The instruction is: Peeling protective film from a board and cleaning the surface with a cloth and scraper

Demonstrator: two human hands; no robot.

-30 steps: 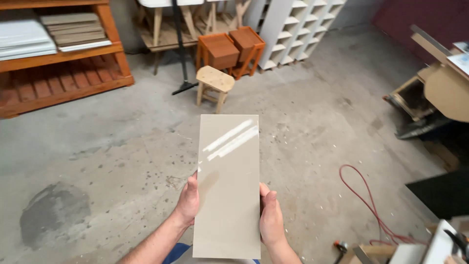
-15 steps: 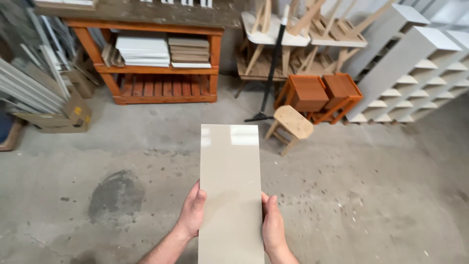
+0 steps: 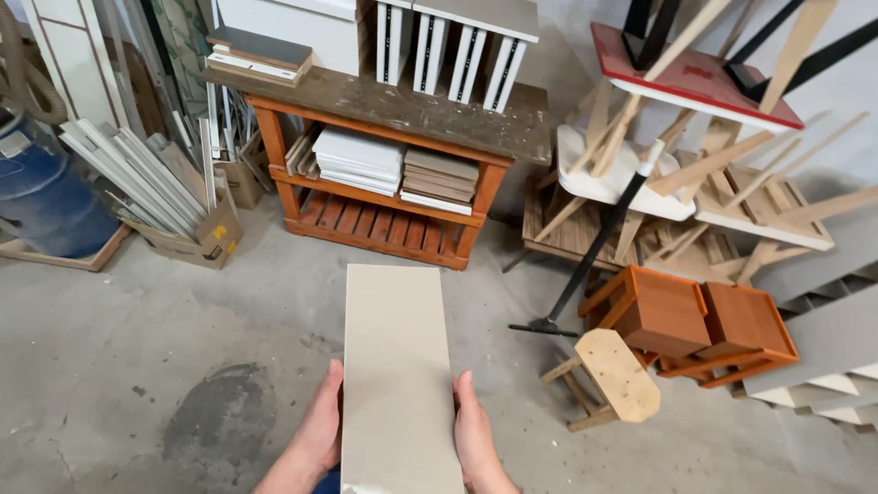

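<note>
A long rectangular beige board (image 3: 399,375) with a smooth matte face stands in the lower centre of the frame, held between both hands. Its long axis runs from the bottom edge of the frame upward, away from the person, with a very slight lean to the left at the far end. The left hand (image 3: 320,428) presses against the left long edge of the board and the right hand (image 3: 476,437) against the right long edge, both near the close end, so the far end sticks out free over the grey concrete floor (image 3: 137,320). Both hands are equally near; neither one leads.

The fingers of each hand are half closed around the edge: the thumbs lie along the upper face, and the other fingers are hidden under the board, so I cannot tell how far they curl. Each hand holds only the board.

Beyond the far end stands an orange wooden shelf rack (image 3: 384,174) with stacked panels. A small pale wooden stool (image 3: 615,375) lies tipped to the right of the board.
</note>
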